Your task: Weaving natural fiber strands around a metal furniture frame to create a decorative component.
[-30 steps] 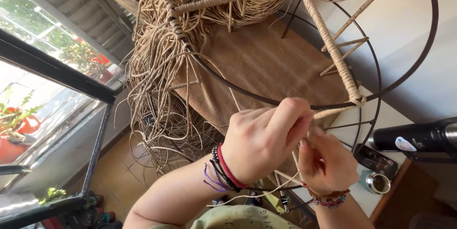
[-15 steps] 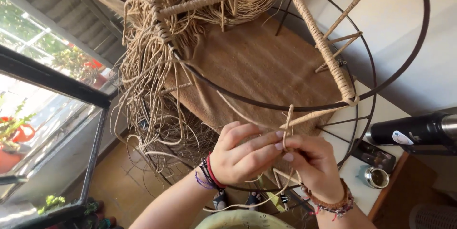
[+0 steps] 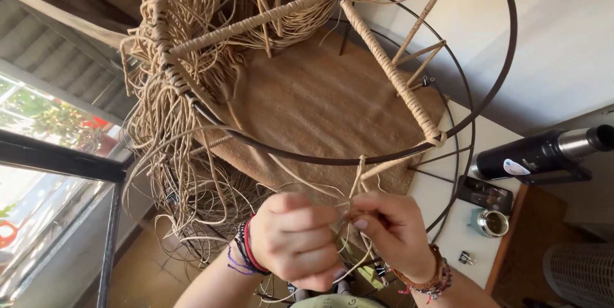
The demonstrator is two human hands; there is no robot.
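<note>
Moved since half a second ago: both my hands sit lower and closer to my body, and the wire frame [image 3: 473,122] has swung so its wrapped spoke [image 3: 390,71] runs up and away from my right hand.
Left hand [image 3: 297,241]: curled almost to a fist, knuckles up, fingertips pinching tan paper cord [image 3: 348,209]; woven bracelets [image 3: 243,250] sit at its wrist.
Right hand [image 3: 393,231]: fingers bent in, thumb and forefinger closed on the same cord just beside my left fingertips; how much cord is inside the grip I cannot tell.
Cord in hand: between the two hands, rising to a short wrapped stub [image 3: 384,168] just above my right hand, where it meets the inner ring [image 3: 288,151].
Step in hand: I judge I am tying or tightening a wrap at the foot of that stub, with tension held between both pinches.
Next move calls for: keeping the cord taut, feeding the free end around the wire without letting the earlier turns slip.
Above my left hand: loose mass of cord strands [image 3: 173,122] hanging from the frame, over a brown mat [image 3: 307,103].
Right of my right hand: white tabletop [image 3: 460,231], dark phone [image 3: 485,194], small round tin [image 3: 494,223], black and silver cylinder [image 3: 543,152].
</note>
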